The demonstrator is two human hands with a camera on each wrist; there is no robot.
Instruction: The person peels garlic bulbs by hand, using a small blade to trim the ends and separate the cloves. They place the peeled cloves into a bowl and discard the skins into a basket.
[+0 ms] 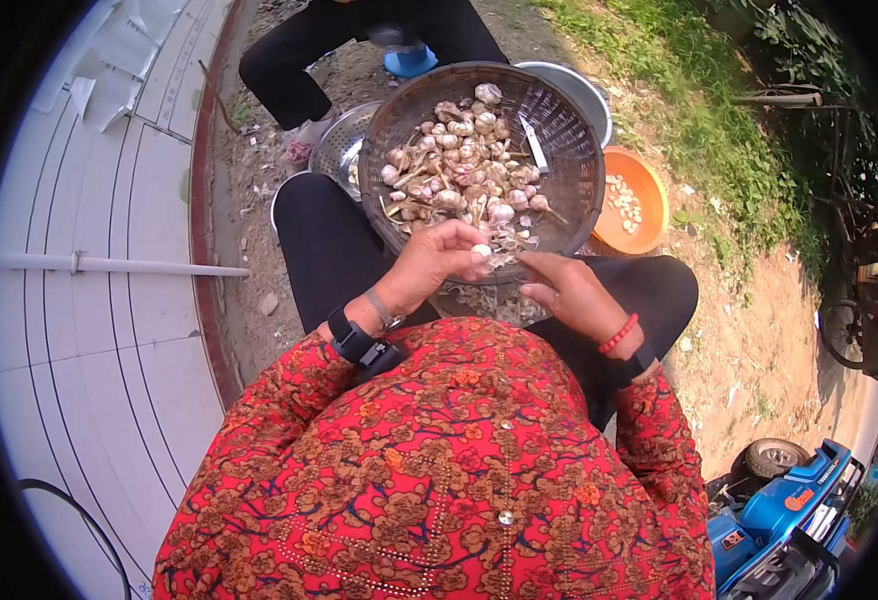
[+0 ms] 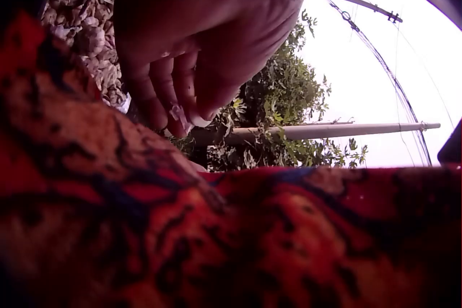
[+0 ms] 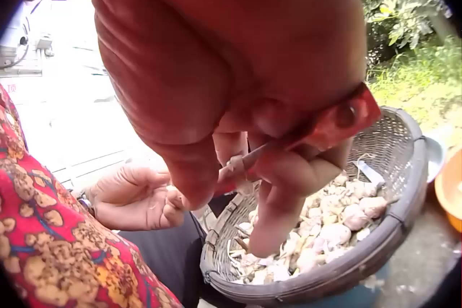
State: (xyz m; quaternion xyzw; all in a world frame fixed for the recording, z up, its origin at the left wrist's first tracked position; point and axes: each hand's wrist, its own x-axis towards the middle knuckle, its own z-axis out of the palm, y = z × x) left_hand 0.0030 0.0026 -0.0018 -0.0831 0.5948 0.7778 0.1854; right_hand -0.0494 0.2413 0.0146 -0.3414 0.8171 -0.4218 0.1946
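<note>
Over the near rim of a wicker basket (image 1: 383, 215), my left hand (image 1: 429, 262) pinches a whitish garlic clove (image 1: 481, 250) between thumb and fingertips. A scrap of papery skin (image 2: 177, 113) clings at those fingers in the left wrist view. My right hand (image 1: 577, 297) is just to the right, its fingertips close to the clove. In the right wrist view its fingers curl round a small knife with a red handle (image 3: 343, 119); the thin blade (image 3: 254, 155) lies near the thumb. Garlic bulbs (image 1: 454, 165) with dry stalks fill the basket beyond both hands.
A white-handled tool (image 1: 534, 145) lies inside the basket's right side. An orange bowl (image 1: 649, 195) with peeled cloves stands to the right. Behind are a metal colander (image 1: 344, 140) and a pale basin (image 1: 589, 95). Another person's dark-trousered legs (image 1: 294, 60) are opposite. Blue vehicle at lower right.
</note>
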